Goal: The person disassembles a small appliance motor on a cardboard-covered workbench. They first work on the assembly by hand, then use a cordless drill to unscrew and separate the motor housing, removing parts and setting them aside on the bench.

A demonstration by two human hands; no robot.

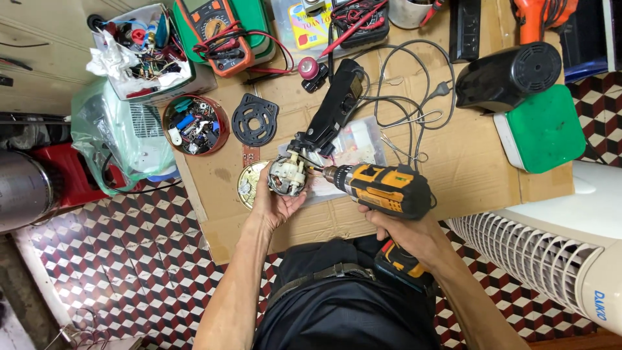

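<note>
Motor (pixel 287 176) in left hand (pixel 275 202); right hand (pixel 405 230) grips yellow drill (pixel 382 188)

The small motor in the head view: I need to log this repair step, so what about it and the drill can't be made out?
- Drill tip: too small, lost against the small motor.
- Motor underside: covered by left hand.
- Drill grip: hidden by right hand.

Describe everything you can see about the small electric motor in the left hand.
The small round electric motor, grey metal with a white plastic end part and thin wires, sits cupped in the left hand, whose fingers curl under it, above the brown cardboard sheet. The bit of the yellow-and-black cordless drill, held by the right hand, meets its right side. A black elongated housing extends away behind it.
</note>
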